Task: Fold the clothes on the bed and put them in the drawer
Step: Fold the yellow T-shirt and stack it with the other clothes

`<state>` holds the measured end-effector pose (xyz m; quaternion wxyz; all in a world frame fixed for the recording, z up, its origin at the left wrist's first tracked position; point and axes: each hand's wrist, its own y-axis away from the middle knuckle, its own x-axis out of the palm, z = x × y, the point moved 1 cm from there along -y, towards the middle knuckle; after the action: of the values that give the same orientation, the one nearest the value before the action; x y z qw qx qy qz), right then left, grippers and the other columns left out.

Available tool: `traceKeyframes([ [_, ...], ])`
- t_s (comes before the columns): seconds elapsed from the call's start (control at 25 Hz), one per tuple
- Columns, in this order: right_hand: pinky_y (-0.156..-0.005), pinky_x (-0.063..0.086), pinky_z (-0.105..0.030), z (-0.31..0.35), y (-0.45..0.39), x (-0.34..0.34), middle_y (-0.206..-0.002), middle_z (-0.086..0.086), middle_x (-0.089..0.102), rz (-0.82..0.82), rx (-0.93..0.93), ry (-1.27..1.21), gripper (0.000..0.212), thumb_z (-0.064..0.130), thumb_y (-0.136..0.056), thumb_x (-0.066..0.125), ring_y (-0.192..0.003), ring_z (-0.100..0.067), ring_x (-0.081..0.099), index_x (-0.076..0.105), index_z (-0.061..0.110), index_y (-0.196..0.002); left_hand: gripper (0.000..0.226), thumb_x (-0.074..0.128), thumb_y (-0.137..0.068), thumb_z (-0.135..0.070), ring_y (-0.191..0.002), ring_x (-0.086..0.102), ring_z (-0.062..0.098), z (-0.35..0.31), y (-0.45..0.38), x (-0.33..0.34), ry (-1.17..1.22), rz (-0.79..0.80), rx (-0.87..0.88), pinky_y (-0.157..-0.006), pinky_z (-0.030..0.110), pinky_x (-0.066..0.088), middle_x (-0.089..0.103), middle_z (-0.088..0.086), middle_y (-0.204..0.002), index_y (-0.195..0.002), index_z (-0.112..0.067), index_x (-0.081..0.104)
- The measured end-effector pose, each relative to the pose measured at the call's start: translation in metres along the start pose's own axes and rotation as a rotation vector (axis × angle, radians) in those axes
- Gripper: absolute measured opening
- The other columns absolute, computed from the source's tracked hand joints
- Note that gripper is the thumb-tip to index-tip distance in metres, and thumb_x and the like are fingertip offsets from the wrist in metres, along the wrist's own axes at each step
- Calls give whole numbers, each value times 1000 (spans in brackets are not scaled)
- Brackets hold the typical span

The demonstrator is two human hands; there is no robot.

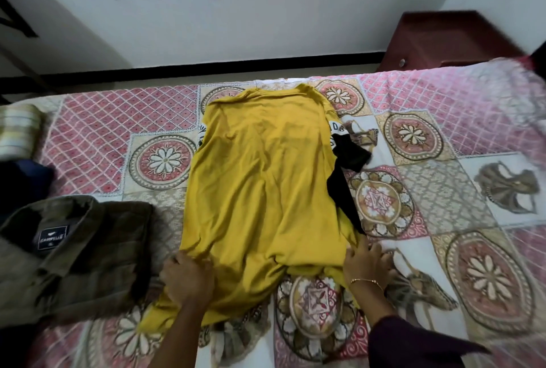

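The bed, covered by a pink-and-cream patchwork quilt with round flower medallions (413, 101), fills most of the view. At its middle lies the mustard-yellow cotton T-shirt with black-and-white sleeves (260, 175), spread lengthwise with its collar at twelve o'clock and its hem at six o'clock, not yet folded. At three o'clock of the shirt a black sleeve (350, 157) trails out over the quilt. At eight o'clock lies the folded olive-green collared shirt with a dark neck label (74, 246), just beside the yellow one, with darker clothes beyond it at nine o'clock.

The left hand (187, 277) rests on the hem's left corner, fingers curled into the cloth and bunching it. The right hand (366, 264), wearing a thin gold bracelet, lies with fingers spread flat at the hem's right edge, touching the quilt and cloth.

The likely trouble is the loose sleeve: left out, it would make a lopsided fold. The hem is already rumpled, so a fold made over it could set creases, and a careless sweep leftward might disturb the olive shirt.

At one o'clock, past the bed, stands the dark red wooden drawer cabinet with a round metal knob (443, 39); its front appears closed, so its contents cannot be told.
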<state>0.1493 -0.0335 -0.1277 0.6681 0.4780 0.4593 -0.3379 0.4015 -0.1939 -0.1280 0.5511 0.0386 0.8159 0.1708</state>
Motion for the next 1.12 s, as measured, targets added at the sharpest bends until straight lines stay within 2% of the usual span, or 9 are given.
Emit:
traceKeyframes([
  [0.12,-97,37,-45,-18,4,4,-140,-24,39,69,101,-299,57,29,-96,47,-126,-40,39,27,6,-144,58,60,-88,-33,-118,46,43,8,7,-6,-34,122,-20,-96,44,38,50,27,-129,-129,6,46],
  [0.36,-85,48,-42,-47,23,8,-109,-23,64,259,174,-725,28,15,-92,55,-100,-37,59,62,-5,-109,60,64,-85,-35,-122,42,42,31,22,-16,-29,92,-85,-98,44,37,45,27,-134,-129,3,48],
  [0.52,-91,48,-53,-73,24,-14,-112,-23,62,172,207,-1092,29,17,-94,52,-102,-38,59,60,-2,-116,35,51,-96,-22,-105,54,40,53,22,-28,701,81,-102,-78,37,38,57,24,-111,-114,8,57],
  [0.6,-87,49,-53,-103,18,-32,-107,-23,63,39,263,-1031,33,24,-92,57,-97,-38,60,64,-2,-110,36,47,-98,-26,-105,54,37,72,27,-43,939,52,-117,-80,41,41,56,22,-119,-119,2,55],
  [0.72,-86,45,-48,-146,23,-47,-111,-28,60,3,304,-752,41,29,-89,61,-101,-40,57,65,-9,-104,39,50,-96,-27,-107,52,34,101,37,-47,811,130,-76,-83,39,41,54,18,-121,-121,2,55],
  [0.8,-93,45,-48,-163,34,-41,-121,-27,58,66,269,-743,46,29,-88,63,-110,-41,54,60,-11,-113,36,62,-88,-32,-104,58,33,111,53,-44,796,398,-161,-88,43,47,61,14,-115,-112,-6,60],
  [0.92,-90,45,-48,-180,58,-19,-110,-22,62,159,193,-735,39,18,-88,64,-101,-36,58,59,-12,-113,30,65,-85,-22,-75,62,29,133,90,-32,768,645,-222,-63,34,52,67,12,-84,-108,-2,62],
  [1.04,-81,45,-43,-192,76,-5,-107,-27,62,-47,133,-610,27,6,-90,58,-97,-40,58,61,-10,-111,12,52,-92,-9,-66,63,19,153,117,-26,1101,609,-260,-53,29,54,62,9,-87,-103,-7,56],
  [1.12,-76,42,-41,-192,82,-9,-116,-26,54,-168,115,-655,34,-7,-84,57,-97,-41,55,55,-2,-118,32,76,-69,-9,-67,68,17,160,120,-28,1438,636,-300,-54,24,57,66,8,-91,-97,-10,61],
])
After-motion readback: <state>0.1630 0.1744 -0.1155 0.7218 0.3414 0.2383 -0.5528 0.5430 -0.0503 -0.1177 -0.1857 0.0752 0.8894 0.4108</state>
